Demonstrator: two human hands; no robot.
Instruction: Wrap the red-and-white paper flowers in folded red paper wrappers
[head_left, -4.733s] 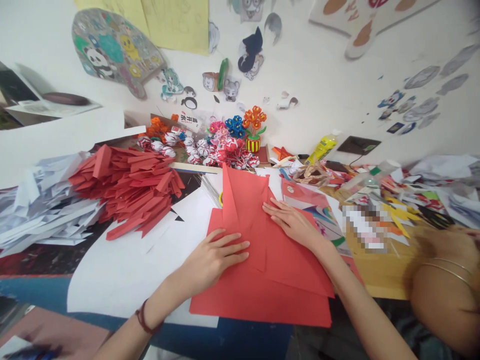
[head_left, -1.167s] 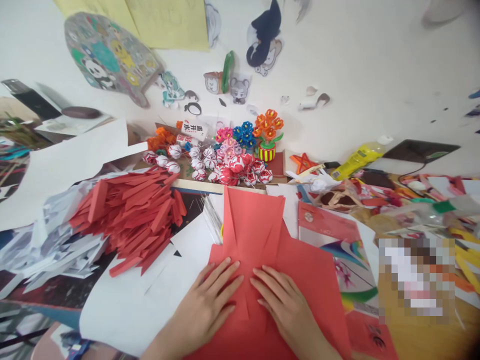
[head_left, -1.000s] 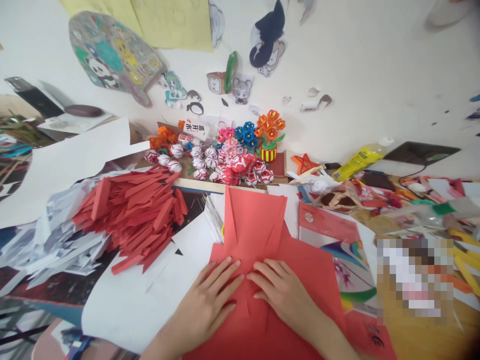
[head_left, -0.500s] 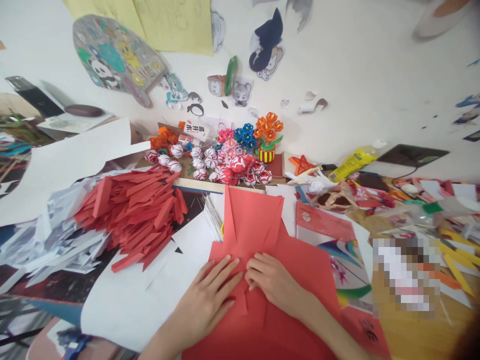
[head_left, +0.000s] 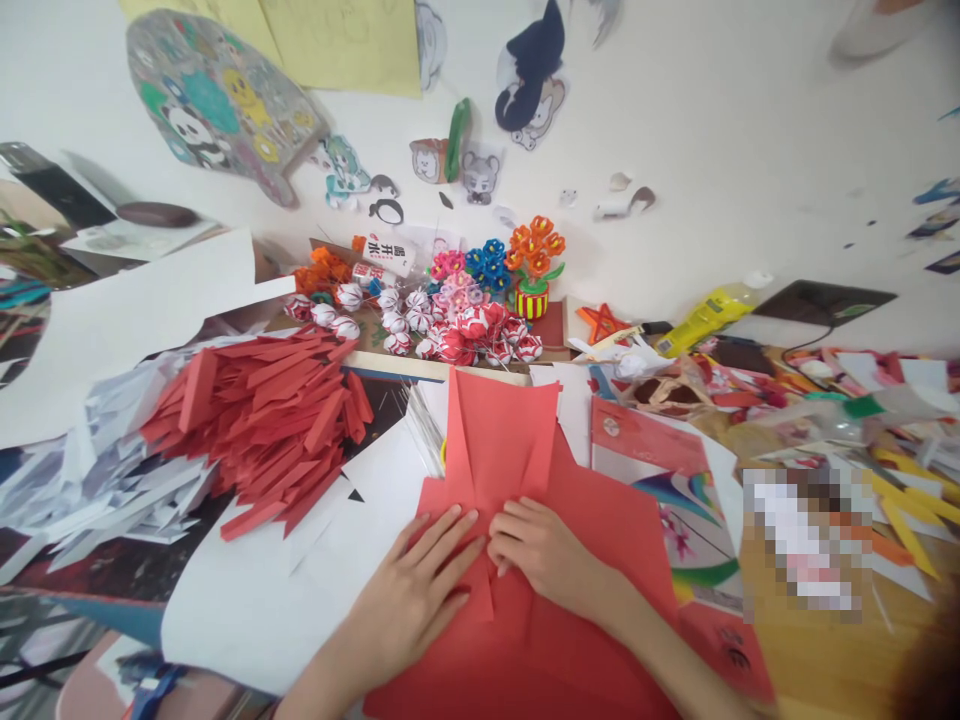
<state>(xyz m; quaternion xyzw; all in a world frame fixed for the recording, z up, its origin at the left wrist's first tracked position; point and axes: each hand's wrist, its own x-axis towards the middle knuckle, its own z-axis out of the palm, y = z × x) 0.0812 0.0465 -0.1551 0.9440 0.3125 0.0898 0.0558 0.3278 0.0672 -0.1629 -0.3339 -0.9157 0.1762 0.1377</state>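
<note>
Head view, read as a clock face centred on my hands with twelve towards the wall: the folded red paper (head_left: 506,430) lies under my fingers and runs up to twelve, on top of larger red sheets (head_left: 615,520). My left hand (head_left: 416,580) is flat and open, pressing the paper's lower left side. My right hand (head_left: 536,550) touches it from the other side, fingers curled; whether they pinch a fold I cannot tell.

Between eleven and twelve sits a shallow tray (head_left: 375,360) with a pale edge, full of red-and-white paper buds (head_left: 469,330), with blue flowers (head_left: 487,265) behind them. Just past twelve, a striped pot (head_left: 531,303) holds upright orange flowers (head_left: 534,247). Near half past one a yellow bottle (head_left: 705,315) leans, capped; I cannot tell its contents. At two a clear bottle (head_left: 859,408) lies on its side.

Between two and three lies a printed plastic packet (head_left: 694,485), red at its lower end. Red strips (head_left: 255,410) are heaped at ten, white strips (head_left: 105,460) beyond them.
</note>
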